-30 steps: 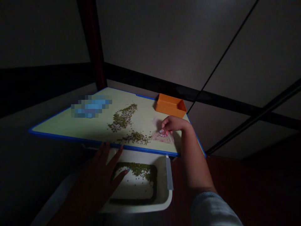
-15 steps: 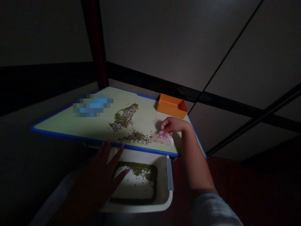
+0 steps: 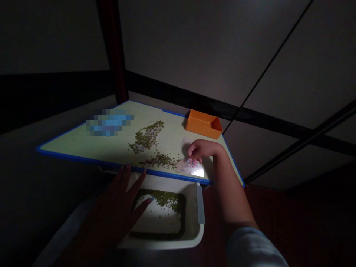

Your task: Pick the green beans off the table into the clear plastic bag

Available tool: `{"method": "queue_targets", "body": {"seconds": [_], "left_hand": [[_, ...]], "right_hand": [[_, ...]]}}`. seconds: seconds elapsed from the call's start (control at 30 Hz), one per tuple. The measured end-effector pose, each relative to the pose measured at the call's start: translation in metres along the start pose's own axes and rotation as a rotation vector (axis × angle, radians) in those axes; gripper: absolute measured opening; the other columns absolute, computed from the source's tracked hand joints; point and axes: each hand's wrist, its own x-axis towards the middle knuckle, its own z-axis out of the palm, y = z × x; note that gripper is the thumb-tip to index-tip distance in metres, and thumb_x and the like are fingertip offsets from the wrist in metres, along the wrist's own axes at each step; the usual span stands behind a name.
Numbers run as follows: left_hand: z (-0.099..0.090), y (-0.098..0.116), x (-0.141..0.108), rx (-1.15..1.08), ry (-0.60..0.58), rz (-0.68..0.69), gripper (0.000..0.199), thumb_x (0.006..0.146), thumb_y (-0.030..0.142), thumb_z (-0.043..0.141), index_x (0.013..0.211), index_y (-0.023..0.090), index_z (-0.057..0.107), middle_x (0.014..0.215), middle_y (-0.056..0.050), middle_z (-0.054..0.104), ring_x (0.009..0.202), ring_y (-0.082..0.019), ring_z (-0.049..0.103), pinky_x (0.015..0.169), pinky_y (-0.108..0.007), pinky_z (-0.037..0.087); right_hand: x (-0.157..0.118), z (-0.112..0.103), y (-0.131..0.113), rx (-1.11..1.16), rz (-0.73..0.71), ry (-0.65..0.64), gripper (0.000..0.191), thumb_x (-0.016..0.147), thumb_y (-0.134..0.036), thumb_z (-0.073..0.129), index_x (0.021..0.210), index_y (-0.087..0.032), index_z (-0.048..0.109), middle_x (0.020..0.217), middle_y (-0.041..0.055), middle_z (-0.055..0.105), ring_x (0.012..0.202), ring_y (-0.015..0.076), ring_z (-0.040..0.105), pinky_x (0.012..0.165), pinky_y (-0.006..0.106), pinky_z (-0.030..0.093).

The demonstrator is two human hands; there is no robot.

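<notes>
My right hand (image 3: 202, 149) is closed, with its fingers pinching a clear plastic piece (image 3: 187, 166) that has a curved edge and pink print. This piece rests low over the board, and a bright glare lies on its near corner. Just left of it is a loose patch of small green grains (image 3: 162, 160); a longer patch of grains (image 3: 147, 136) lies further back. My left hand (image 3: 119, 200), in deep shadow, has spread fingers at the board's near edge, its thumb over a white bin (image 3: 191, 237). More green grains (image 3: 168, 200) lie in the bin.
The pale board (image 3: 83, 144) has a blue rim and overhangs the bin's far side. An orange open box (image 3: 204, 124) stands at its back right corner. A blurred blue item (image 3: 109, 123) lies at the left. Cabinet panels (image 3: 194, 48) rise behind.
My right hand has shifted slightly down and left with the plastic piece, whose near corner now shines with glare. My left hand and the grain patches look much the same.
</notes>
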Motion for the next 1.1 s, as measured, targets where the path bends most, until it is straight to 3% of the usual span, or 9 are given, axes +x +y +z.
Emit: {"method": "queue_targets", "body": {"seconds": [0.3, 0.47, 0.77, 1.1], "left_hand": [[-0.002, 0.002, 0.001, -0.012, -0.036, -0.010, 0.070, 0.089, 0.064, 0.034, 0.146, 0.025, 0.040, 0.157, -0.016, 0.032, 0.145, -0.039, 0.027, 0.105, -0.057, 0.043], [-0.001, 0.001, 0.000, -0.011, -0.018, -0.010, 0.070, 0.088, 0.064, 0.037, 0.146, 0.026, 0.039, 0.160, -0.016, 0.026, 0.145, -0.040, 0.028, 0.104, -0.057, 0.043], [0.003, 0.000, -0.002, -0.002, 0.001, -0.002, 0.065, 0.089, 0.057, 0.042, 0.147, 0.028, 0.037, 0.161, -0.014, 0.025, 0.146, -0.039, 0.027, 0.104, -0.057, 0.044], [0.000, 0.001, 0.001, -0.007, -0.019, -0.011, 0.067, 0.088, 0.062, 0.041, 0.143, 0.024, 0.044, 0.158, -0.016, 0.033, 0.146, -0.037, 0.027, 0.107, -0.054, 0.042]], "right_hand": [[0.001, 0.003, -0.004, -0.013, -0.061, -0.065, 0.008, 0.073, -0.019, 0.068, 0.068, -0.013, 0.066, 0.055, -0.0035, 0.064, 0.046, 0.0052, 0.053, 0.051, 0.019, 0.041], [-0.006, -0.001, -0.003, -0.010, -0.081, -0.026, 0.010, 0.074, -0.022, 0.069, 0.069, -0.014, 0.066, 0.056, -0.0038, 0.064, 0.047, 0.0053, 0.053, 0.052, 0.020, 0.041], [-0.009, -0.004, -0.003, 0.005, 0.055, 0.038, 0.012, 0.071, -0.020, 0.070, 0.063, -0.014, 0.064, 0.055, -0.0013, 0.066, 0.048, 0.0078, 0.057, 0.053, 0.021, 0.045], [-0.010, -0.016, 0.013, -0.066, 0.089, 0.308, 0.008, 0.071, -0.016, 0.068, 0.064, -0.013, 0.066, 0.056, 0.0003, 0.067, 0.049, 0.0090, 0.057, 0.053, 0.022, 0.046]]}}
